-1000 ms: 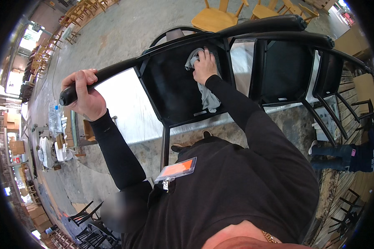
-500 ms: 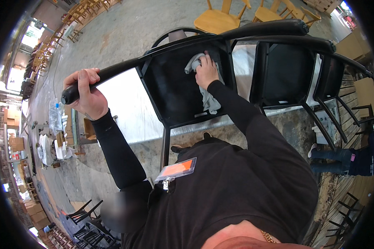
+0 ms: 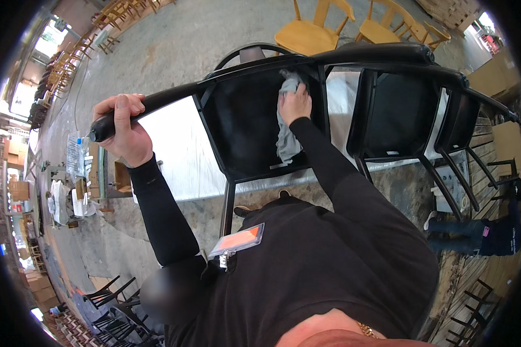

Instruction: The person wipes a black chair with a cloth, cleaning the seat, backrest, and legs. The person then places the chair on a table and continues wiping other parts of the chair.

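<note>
A black chair lies upturned on a long table, the underside of its seat facing me. My left hand is closed round the end of a thick black rail of that chair, at the left. In my right hand is a grey cloth, pressed against the underside near its right edge. The cloth trails down toward the near edge of the seat. My right fingertips are partly hidden in its folds.
More upturned black chairs stand to the right along the pale-topped table. Yellow wooden chairs are on the floor beyond. Another person is at the far right. Dark chairs or frames sit at lower left.
My right hand has shifted a little to the right and nearer me with the cloth, which now hangs straighter. My left hand keeps its hold on the chair.
</note>
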Available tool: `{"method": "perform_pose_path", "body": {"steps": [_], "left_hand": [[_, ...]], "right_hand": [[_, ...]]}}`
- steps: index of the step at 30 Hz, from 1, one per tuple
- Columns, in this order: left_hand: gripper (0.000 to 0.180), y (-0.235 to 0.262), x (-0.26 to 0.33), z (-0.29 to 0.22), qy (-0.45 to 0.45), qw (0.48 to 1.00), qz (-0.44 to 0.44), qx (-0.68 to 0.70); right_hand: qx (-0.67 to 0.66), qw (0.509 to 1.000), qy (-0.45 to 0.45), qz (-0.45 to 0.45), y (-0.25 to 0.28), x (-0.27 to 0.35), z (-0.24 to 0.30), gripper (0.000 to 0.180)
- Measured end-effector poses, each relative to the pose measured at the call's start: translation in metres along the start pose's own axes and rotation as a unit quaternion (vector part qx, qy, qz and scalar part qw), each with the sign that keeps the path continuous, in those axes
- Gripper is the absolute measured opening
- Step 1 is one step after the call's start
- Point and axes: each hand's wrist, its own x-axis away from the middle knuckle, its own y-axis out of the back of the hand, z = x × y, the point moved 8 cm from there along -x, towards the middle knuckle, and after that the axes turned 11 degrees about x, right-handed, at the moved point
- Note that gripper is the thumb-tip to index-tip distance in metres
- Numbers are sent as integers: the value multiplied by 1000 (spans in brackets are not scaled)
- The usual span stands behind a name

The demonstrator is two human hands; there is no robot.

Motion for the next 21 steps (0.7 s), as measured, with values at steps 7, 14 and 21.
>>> {"method": "perform_pose_path", "body": {"steps": [7, 14, 21], "left_hand": [[10, 3, 2, 1, -15, 999, -28, 8], [10, 5, 2, 2, -22, 999, -23, -3], [8, 7, 3, 2, 8, 1000, -17, 10]], "right_hand": [[-13, 995, -13, 102, -16, 35, -20, 29], [-31, 994, 15, 103, -10, -17, 33, 29], [-8, 994, -105, 22, 12, -16, 11, 28]]}}
